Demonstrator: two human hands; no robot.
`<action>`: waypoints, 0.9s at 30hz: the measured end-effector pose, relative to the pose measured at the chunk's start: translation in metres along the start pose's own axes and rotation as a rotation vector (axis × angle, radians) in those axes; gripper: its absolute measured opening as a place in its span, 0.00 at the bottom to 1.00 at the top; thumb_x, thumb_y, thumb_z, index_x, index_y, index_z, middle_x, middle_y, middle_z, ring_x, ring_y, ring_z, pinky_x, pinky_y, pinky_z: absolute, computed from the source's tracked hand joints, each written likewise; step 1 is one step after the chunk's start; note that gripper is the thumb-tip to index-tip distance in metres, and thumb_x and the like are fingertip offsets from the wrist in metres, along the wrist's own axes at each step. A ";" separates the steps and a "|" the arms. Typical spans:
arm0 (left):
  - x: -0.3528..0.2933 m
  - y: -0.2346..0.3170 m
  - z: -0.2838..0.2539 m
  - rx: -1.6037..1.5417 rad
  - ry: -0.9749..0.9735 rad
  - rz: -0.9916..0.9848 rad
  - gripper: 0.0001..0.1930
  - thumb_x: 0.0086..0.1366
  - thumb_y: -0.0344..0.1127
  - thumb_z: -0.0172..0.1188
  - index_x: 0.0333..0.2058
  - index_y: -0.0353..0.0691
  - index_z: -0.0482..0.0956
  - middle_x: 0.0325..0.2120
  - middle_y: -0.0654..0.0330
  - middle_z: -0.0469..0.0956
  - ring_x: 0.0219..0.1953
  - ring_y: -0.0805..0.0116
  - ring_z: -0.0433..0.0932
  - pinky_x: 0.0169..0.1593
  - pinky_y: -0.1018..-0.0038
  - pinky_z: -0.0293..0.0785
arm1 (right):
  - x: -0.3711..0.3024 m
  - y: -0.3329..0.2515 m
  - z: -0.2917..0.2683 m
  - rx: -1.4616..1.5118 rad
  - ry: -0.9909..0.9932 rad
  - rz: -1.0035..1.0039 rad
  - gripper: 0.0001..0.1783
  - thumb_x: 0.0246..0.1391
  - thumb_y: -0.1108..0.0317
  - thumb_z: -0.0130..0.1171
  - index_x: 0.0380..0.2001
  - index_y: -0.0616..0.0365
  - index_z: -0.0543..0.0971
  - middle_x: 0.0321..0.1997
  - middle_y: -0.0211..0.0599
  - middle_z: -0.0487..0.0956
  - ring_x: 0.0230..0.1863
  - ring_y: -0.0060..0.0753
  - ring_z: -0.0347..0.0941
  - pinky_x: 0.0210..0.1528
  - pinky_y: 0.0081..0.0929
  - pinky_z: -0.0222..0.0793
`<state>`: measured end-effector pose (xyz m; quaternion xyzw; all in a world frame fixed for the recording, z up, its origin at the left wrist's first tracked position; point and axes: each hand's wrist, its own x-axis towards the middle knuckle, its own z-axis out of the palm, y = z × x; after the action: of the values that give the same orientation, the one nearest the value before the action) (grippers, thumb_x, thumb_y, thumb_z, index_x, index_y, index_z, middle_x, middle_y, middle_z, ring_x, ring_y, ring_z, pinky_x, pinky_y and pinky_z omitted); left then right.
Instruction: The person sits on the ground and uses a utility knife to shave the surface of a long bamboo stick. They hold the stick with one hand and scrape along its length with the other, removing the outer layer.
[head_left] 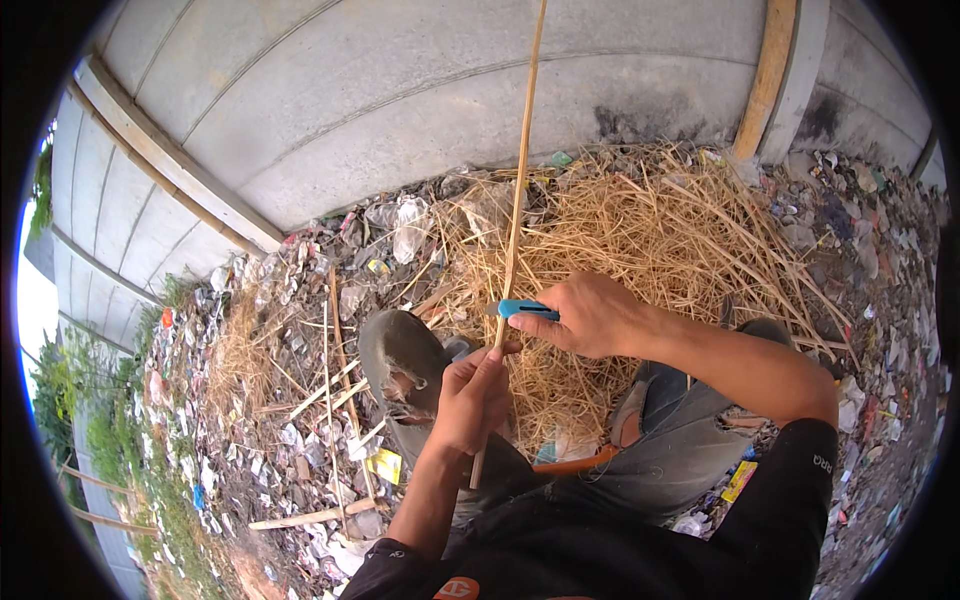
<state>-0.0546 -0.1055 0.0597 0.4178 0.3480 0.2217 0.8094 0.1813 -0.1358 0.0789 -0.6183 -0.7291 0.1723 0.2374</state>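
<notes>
Gripping stick (517, 190) in left hand (475, 398), aimed lengthwise forward and slightly right, toward wall (400, 120); clutching cutter (525, 310) in right hand (592, 316). Wearing shirt (620, 560) with small white lettering.

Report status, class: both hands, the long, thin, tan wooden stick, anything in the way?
Left hand gripping stick. Right hand gripping blue-handled cutter, metal blade at stick. Possible obstruction: left thumb, close below blade.

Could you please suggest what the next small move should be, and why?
Perhaps the right grip should ease the blue cutter along the pale strip, away from the left grip: the cutter sits at the strip, just beyond where the left grip holds it.
</notes>
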 end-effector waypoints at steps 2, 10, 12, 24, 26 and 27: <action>0.000 0.001 0.001 0.038 0.031 0.007 0.17 0.78 0.41 0.50 0.53 0.33 0.75 0.17 0.77 0.57 0.14 0.86 0.52 0.16 0.82 0.47 | -0.001 -0.001 0.008 -0.003 0.026 0.004 0.40 0.64 0.34 0.47 0.19 0.62 0.79 0.13 0.48 0.75 0.19 0.50 0.76 0.25 0.50 0.69; -0.021 -0.019 -0.012 0.070 0.012 -0.072 0.18 0.78 0.41 0.51 0.53 0.31 0.75 0.16 0.75 0.59 0.13 0.84 0.53 0.16 0.81 0.47 | 0.015 0.047 -0.009 -0.138 0.108 0.091 0.44 0.66 0.28 0.39 0.15 0.57 0.76 0.07 0.32 0.64 0.10 0.33 0.65 0.15 0.37 0.61; -0.020 -0.015 -0.011 0.050 0.033 -0.069 0.17 0.78 0.41 0.51 0.53 0.32 0.75 0.16 0.75 0.59 0.13 0.84 0.53 0.16 0.81 0.47 | 0.006 0.031 0.005 -0.068 -0.011 0.056 0.45 0.64 0.27 0.40 0.15 0.58 0.77 0.08 0.34 0.66 0.11 0.37 0.67 0.17 0.40 0.63; -0.005 -0.014 -0.020 0.020 0.070 0.009 0.16 0.78 0.40 0.50 0.54 0.33 0.75 0.17 0.75 0.59 0.13 0.85 0.54 0.16 0.81 0.48 | 0.027 0.051 0.036 -0.249 0.065 -0.111 0.44 0.60 0.22 0.41 0.11 0.50 0.73 0.05 0.25 0.60 0.08 0.30 0.59 0.13 0.38 0.57; -0.025 -0.018 -0.019 -0.016 0.036 -0.084 0.16 0.77 0.41 0.51 0.52 0.35 0.77 0.17 0.75 0.56 0.13 0.86 0.52 0.16 0.83 0.47 | 0.046 0.057 0.020 -0.069 0.149 0.272 0.41 0.64 0.28 0.43 0.09 0.49 0.68 0.07 0.20 0.57 0.08 0.25 0.53 0.12 0.34 0.52; -0.042 -0.020 -0.019 -0.028 0.004 -0.134 0.15 0.77 0.42 0.52 0.51 0.36 0.78 0.17 0.75 0.54 0.14 0.86 0.51 0.16 0.84 0.46 | 0.058 0.113 -0.025 -0.098 0.235 0.475 0.40 0.67 0.33 0.43 0.09 0.50 0.67 0.07 0.22 0.58 0.09 0.24 0.53 0.13 0.31 0.51</action>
<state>-0.0950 -0.1343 0.0515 0.3817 0.3734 0.1728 0.8277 0.2809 -0.0603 0.0462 -0.7986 -0.5384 0.1147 0.2432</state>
